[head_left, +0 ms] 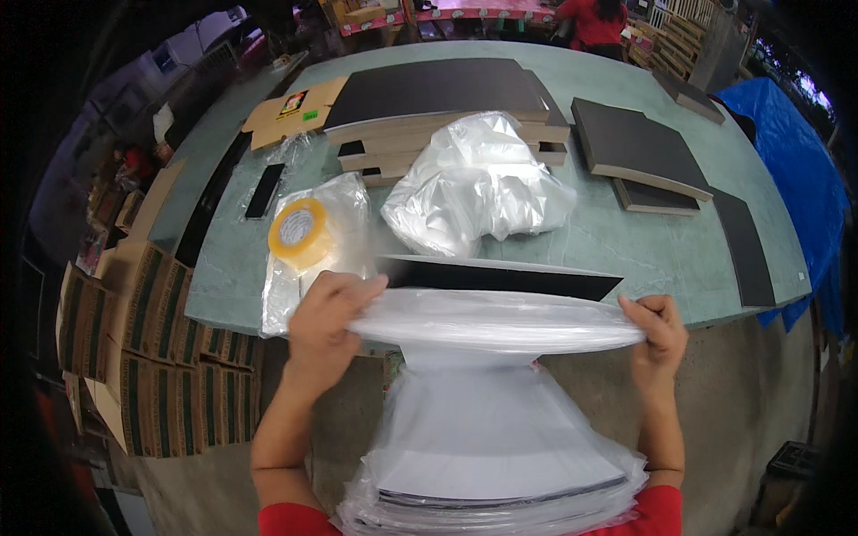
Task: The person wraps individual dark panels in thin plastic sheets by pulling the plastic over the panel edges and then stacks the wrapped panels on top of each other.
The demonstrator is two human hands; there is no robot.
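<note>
My left hand (323, 320) grips the left edge of a clear plastic bag (492, 322) that wraps a flat black board (500, 277). At the bag's right edge, my right hand (660, 326) pinches the plastic. The bagged board is held level at the near edge of the green table (626, 241). Below it, close to my body, lies a stack of bagged boards (492, 464).
A tape roll (299, 232) lies on folded plastic at the left. A crumpled plastic heap (478, 183) rests mid-table, with stacks of black boards (438, 98) (639, 152) behind. Cardboard boxes (152, 357) stand at the left. A person in red (594, 20) is at the far end.
</note>
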